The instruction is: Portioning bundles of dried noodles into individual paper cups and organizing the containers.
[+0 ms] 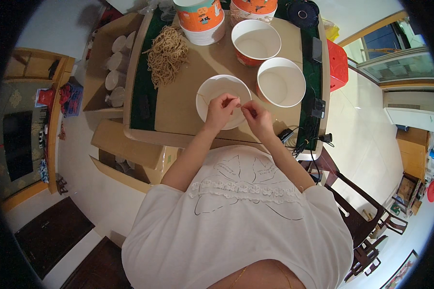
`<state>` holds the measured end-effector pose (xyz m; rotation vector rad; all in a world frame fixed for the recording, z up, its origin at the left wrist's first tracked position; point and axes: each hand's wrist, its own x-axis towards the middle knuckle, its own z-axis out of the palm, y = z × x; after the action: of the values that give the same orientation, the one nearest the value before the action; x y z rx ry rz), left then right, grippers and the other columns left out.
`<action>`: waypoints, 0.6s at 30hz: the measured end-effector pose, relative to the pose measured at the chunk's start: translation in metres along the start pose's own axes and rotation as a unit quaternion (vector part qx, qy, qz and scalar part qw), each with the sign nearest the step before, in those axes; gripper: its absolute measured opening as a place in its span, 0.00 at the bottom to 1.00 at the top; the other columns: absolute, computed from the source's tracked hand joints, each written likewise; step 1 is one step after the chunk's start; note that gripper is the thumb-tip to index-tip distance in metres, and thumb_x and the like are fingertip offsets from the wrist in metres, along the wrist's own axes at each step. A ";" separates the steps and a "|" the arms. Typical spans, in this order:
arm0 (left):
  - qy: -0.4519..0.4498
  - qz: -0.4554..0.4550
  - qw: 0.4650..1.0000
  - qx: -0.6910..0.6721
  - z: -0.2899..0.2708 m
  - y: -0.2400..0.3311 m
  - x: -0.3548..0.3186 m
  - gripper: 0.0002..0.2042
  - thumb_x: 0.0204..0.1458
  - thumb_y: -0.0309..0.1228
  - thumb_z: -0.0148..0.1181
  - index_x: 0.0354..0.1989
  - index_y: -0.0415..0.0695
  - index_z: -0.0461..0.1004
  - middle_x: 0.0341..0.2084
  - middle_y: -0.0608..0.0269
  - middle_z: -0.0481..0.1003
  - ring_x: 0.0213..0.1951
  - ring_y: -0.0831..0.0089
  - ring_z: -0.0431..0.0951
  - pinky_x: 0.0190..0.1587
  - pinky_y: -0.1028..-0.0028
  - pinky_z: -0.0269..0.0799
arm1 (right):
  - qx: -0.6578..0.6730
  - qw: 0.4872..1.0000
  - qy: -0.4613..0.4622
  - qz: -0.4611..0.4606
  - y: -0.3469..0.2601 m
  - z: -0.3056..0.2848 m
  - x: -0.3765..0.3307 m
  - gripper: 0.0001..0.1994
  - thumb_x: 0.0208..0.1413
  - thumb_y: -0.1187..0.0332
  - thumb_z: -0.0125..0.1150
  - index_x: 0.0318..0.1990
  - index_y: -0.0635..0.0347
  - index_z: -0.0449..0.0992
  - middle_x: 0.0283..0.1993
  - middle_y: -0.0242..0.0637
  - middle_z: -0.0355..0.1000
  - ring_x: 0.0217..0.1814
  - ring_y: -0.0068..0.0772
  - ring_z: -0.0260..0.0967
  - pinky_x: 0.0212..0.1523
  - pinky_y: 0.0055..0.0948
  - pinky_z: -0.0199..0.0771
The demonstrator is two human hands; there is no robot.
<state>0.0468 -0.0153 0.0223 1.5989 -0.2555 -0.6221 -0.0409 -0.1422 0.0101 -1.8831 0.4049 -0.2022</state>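
A white paper bucket point(216, 86) stands near the front edge of the table, below my two hands. My left hand point(220, 111) is over its middle, with thumb and forefinger pinched on a thin tan string. My right hand point(256, 117) pinches the string too, at the bucket's right rim; the fingertips of both hands nearly meet. A strand of string also crosses the bucket's left rim. Most of what the fingertips hold is too small to see. A heap of tan string point(166, 55) lies on the cardboard sheet, farther off to the left.
Two more white buckets point(281, 82) point(256, 39) stand to the right. Stacked orange buckets point(201, 21) are at the back. Black cables point(304, 142) lie at the right front corner. Cardboard boxes point(130, 144) and a box of clear cups point(115, 67) stand left. A dark chair point(357, 207) is behind right.
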 end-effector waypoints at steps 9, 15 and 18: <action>0.022 0.017 0.999 -0.018 0.004 -0.017 0.007 0.04 0.54 0.28 0.53 0.28 0.42 0.70 0.20 0.71 0.71 0.21 0.86 0.66 0.23 0.84 0.61 | 0.010 1.000 -0.003 0.015 -0.002 0.001 0.000 0.04 0.53 0.72 0.56 0.33 0.62 0.72 0.20 0.36 0.67 0.21 0.21 0.62 0.25 0.24 0.66; 0.081 0.051 0.995 0.022 0.010 -0.016 0.006 0.04 0.54 0.27 0.53 0.29 0.41 0.70 0.21 0.70 0.71 0.24 0.85 0.68 0.27 0.82 0.64 | 0.018 0.999 0.013 -0.036 -0.005 0.001 0.000 0.02 0.53 0.73 0.56 0.32 0.61 0.71 0.19 0.28 0.61 0.21 0.14 0.56 0.22 0.18 0.58; 0.058 0.042 0.997 0.040 0.005 -0.016 0.006 0.04 0.53 0.27 0.53 0.29 0.40 0.70 0.21 0.69 0.71 0.25 0.84 0.69 0.28 0.81 0.65 | 0.021 1.000 -0.006 -0.002 -0.009 -0.001 0.000 0.03 0.53 0.73 0.56 0.33 0.62 0.71 0.19 0.29 0.63 0.21 0.14 0.58 0.22 0.19 0.59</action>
<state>0.0460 -0.0207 0.0048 1.6861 -0.2629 -0.4584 -0.0397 -0.1402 0.0183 -1.8443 0.3859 -0.2005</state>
